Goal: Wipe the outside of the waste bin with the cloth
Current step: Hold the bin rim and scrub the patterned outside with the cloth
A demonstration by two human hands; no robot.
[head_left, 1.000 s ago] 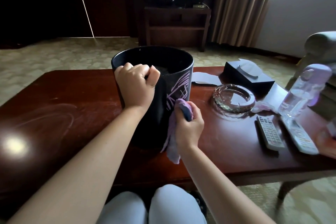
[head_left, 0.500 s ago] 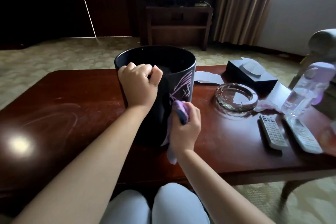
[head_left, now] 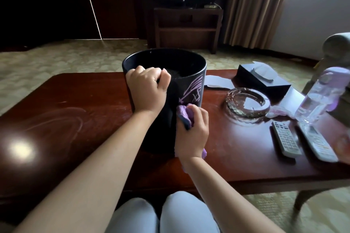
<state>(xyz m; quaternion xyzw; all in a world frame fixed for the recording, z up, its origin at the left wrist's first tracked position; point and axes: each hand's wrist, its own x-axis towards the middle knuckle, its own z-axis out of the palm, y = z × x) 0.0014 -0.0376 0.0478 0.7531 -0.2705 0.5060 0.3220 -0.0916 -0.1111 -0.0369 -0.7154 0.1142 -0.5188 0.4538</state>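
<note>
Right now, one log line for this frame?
left hand: grips bin rim | right hand: presses cloth to bin side | stage: wiping

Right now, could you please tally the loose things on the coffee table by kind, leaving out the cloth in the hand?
Waste bin: 1
Glass ashtray: 1
Tissue box: 1
Water bottle: 1
Remote controls: 2
Total: 6

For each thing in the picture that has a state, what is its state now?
waste bin: upright on table, open top
cloth: bunched, pressed against bin side
left hand: grips bin rim
right hand: holds cloth
bottle: tilted, capped
tissue box: tissue sticking out
</note>
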